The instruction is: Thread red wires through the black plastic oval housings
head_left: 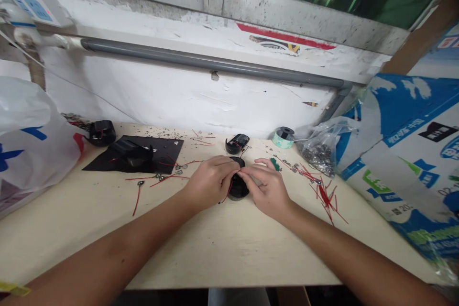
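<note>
The round black plastic casing (238, 188) is between the two hands. The left hand (211, 182) and the right hand (268, 192) are both half closed, gripping it from each side.

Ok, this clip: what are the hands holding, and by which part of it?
The left hand and right hand appear to hold a round black plastic housing by its upper edge, their fingertips meeting there.
</note>
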The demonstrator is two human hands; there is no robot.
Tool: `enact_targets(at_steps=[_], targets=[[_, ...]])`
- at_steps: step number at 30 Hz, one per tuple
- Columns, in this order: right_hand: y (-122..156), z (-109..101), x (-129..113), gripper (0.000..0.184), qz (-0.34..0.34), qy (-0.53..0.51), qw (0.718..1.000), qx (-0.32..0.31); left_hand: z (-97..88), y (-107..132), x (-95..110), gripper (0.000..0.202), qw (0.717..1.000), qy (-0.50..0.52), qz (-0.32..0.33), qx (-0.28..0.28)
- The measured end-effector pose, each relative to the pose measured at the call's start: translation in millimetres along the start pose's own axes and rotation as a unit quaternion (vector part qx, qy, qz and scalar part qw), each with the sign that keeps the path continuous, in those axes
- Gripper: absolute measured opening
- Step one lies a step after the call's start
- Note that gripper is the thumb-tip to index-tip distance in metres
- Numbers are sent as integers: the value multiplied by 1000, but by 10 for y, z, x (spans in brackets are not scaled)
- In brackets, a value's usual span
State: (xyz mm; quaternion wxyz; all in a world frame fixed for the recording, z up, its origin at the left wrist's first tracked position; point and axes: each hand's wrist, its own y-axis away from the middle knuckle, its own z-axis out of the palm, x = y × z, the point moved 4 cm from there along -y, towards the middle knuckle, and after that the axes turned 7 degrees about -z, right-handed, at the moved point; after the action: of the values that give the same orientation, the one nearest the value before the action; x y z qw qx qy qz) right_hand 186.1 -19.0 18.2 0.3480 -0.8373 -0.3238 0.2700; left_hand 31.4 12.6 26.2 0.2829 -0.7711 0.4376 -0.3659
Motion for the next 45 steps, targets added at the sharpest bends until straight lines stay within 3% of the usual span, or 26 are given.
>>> enact_targets(at_steps=[8,13,17,19,22,24,26,31,39,45], targets=[[0,-13,-53,17,-55,66,996,-18,-2,3,4,27,1000,7,2,-3],[-1,-20,-72,18,-44,61,997,-17,18,16,-14,26,1000,11,11,6],[-35,-10,26,14,67,-31,997,20,-40,19,-15,20,995,4,40,87],[-42,-15,143,13,146,-109,981,70,-82,16,-1,17,992,-30,43,111],[-13,-35,339,18,238,-231,926,181,-100,10,22,13,994,-59,37,90],[4,-18,412,19,257,-291,898,206,-65,9,15,13,997,-42,33,51],[2,15,411,19,248,-312,898,186,-27,10,-30,15,999,-12,10,39],[-6,98,288,18,204,-279,932,113,7,24,-174,13,993,59,-62,80],[0,137,276,18,195,-268,941,71,12,11,-124,11,990,97,-99,37],[35,60,429,33,269,-159,949,33,-13,17,-173,9,989,69,-124,44]])
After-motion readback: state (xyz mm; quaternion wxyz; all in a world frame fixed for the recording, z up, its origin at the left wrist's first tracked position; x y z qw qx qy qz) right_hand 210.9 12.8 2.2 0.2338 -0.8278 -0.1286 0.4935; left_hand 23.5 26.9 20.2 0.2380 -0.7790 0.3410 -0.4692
